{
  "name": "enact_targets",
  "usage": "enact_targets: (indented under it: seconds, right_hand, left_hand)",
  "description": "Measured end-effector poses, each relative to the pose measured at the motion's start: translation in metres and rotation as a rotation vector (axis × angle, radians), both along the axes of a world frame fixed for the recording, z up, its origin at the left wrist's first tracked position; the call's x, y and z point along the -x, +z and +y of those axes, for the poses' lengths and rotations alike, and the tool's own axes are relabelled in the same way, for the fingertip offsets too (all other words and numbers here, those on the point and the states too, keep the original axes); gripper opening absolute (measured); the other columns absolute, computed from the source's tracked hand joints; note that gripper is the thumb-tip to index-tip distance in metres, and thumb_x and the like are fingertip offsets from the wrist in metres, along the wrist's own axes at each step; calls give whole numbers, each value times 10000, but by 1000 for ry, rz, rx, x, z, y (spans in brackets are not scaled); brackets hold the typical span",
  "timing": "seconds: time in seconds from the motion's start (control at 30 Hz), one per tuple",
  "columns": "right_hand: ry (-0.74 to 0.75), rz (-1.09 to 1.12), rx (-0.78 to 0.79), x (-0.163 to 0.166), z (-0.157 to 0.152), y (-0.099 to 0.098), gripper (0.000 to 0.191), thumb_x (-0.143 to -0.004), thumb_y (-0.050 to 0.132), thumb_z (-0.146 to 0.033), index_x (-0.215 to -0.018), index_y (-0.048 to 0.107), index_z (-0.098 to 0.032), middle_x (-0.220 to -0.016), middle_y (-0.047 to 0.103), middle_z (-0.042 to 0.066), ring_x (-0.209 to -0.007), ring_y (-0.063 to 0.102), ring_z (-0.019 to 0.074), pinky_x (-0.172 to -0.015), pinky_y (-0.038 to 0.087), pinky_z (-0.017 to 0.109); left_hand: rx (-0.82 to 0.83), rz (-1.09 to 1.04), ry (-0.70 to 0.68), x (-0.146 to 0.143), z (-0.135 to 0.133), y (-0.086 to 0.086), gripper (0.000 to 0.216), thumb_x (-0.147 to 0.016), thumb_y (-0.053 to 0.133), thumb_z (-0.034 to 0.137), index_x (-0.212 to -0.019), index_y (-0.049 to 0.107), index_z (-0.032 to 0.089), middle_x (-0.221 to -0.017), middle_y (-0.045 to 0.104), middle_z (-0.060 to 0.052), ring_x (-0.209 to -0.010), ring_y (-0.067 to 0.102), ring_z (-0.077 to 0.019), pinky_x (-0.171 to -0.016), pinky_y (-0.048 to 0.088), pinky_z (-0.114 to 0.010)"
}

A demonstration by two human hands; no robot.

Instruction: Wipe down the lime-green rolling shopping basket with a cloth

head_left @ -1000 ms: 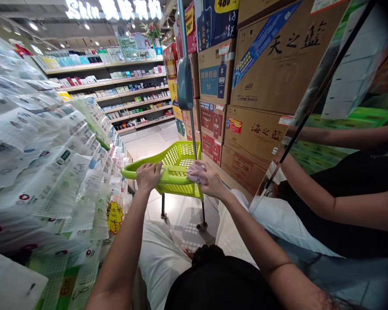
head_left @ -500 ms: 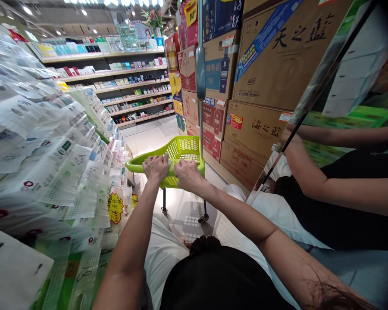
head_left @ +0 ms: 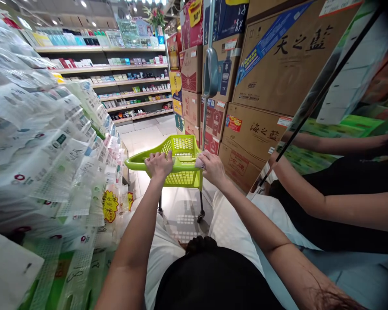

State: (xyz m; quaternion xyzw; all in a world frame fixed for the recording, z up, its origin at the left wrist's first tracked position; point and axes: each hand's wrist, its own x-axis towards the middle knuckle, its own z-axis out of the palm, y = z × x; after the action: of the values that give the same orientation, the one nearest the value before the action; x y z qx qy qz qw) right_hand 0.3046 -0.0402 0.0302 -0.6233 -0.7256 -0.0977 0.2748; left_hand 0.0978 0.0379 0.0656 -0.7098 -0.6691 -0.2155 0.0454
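Observation:
A lime-green plastic shopping cart (head_left: 181, 180) with perforated basket walls stands in front of me on thin dark legs with casters. My left hand (head_left: 160, 164) is wrapped over the left part of its handle, thumb raised. At the handle's right corner, my right hand (head_left: 212, 167) is closed. A small pale lilac piece shows under those fingers; I cannot make out what it is. Close beside this hand rises a thin metal pole (head_left: 203, 125) bearing a grey-blue loop-shaped grip (head_left: 211, 73). The basket's visible inside shows only green mesh.
Plastic-wrapped packs (head_left: 64, 142) are piled close on my left, with yellow price tags (head_left: 110, 206). Stacked cardboard cartons (head_left: 274, 56) line the right side, beside a mirror (head_left: 349, 107) reflecting my arm. Shelves of small boxed goods (head_left: 136, 77) stand ahead beyond the tiled floor.
My right hand has slid right along the handle to its corner. My left hand has shifted slightly right. The cart has turned a little, and the pole now appears farther right.

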Motion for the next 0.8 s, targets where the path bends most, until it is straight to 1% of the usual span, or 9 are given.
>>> enact_targets:
  seconds: [0.07, 0.17, 0.27, 0.33, 0.43, 0.53, 0.67, 0.73, 0.8]
  right_hand:
    - [6, 0, -30, 16, 3, -5, 482, -815, 541, -23, -1270, 655, -137, -1335, 635, 164, -1164, 547, 305, -1034, 405, 419]
    - [32, -38, -98, 54, 7, -14, 493, -856, 509, -29, -1329, 627, -99, -1321, 629, 196, -1158, 523, 327, -1060, 383, 458]
    - [44, -66, -129, 75, 11, -21, 494, -899, 509, -73, -1384, 601, -95, -1337, 619, 208, -1168, 508, 334, -1092, 349, 481]
    - [80, -68, -136, 68, 12, -24, 505, -898, 524, -91, -1397, 598, -128, -1372, 609, 190, -1195, 501, 328, -1103, 337, 477]
    - [97, -31, -140, 40, 10, -23, 493, -870, 543, -97, -1349, 627, -175, -1381, 615, 152, -1245, 492, 313, -1136, 310, 467]
    - [15, 51, -115, 21, 6, -18, 453, -823, 556, -90, -1255, 662, -177, -1332, 635, 142, -1242, 505, 300, -1151, 294, 458]
    - [-83, 93, -45, 31, 6, -6, 432, -764, 576, -79, -1178, 675, -148, -1245, 655, 166, -1161, 527, 313, -1044, 374, 442]
    - [-56, 35, 23, 37, 9, 7, 394, -750, 602, -106, -1134, 682, -142, -1182, 671, 165, -1120, 547, 318, -1027, 384, 448]
    - [25, -38, 173, 35, 19, 25, 324, -747, 625, -147, -1063, 690, -161, -1095, 697, 134, -1052, 590, 301, -1022, 394, 450]
  left_hand:
    - [9, 3, 16, -4, 2, 0, 754, -1018, 168, 606, -1084, 793, 189, -1220, 737, -170, -1171, 580, -373, -1035, 397, -576]
    - [9, 37, 34, -7, 3, -1, 721, -1023, 181, 582, -1108, 781, 192, -1247, 724, -173, -1192, 569, -379, -1048, 380, -589]
    - [18, 116, -2, 1, 3, -1, 691, -1031, 172, 560, -1117, 760, 208, -1277, 707, -161, -1212, 560, -373, -1055, 382, -590]
    - [57, 169, -86, 15, 6, 2, 673, -1030, 170, 570, -1128, 737, 221, -1268, 705, -148, -1219, 558, -364, -1036, 413, -569]
    - [163, 170, -230, 39, 10, 7, 644, -1032, 153, 571, -1160, 696, 249, -1220, 715, -105, -1196, 589, -327, -970, 479, -487]
    - [231, 137, -209, 47, 11, 10, 653, -1022, 127, 608, -1167, 673, 280, -1201, 706, -83, -1091, 655, -311, -910, 509, -472]
    - [232, 139, -166, 36, 5, 10, 656, -1017, 117, 621, -1190, 661, 297, -1206, 691, -97, -1061, 683, -327, -892, 513, -495]
    - [226, 136, -159, 31, 3, 9, 662, -1016, 117, 625, -1195, 662, 295, -1207, 688, -106, -1079, 681, -336, -892, 515, -499]
    - [224, 140, -159, 31, 3, 9, 670, -1013, 116, 633, -1198, 661, 293, -1213, 686, -110, -1089, 678, -345, -893, 515, -507]
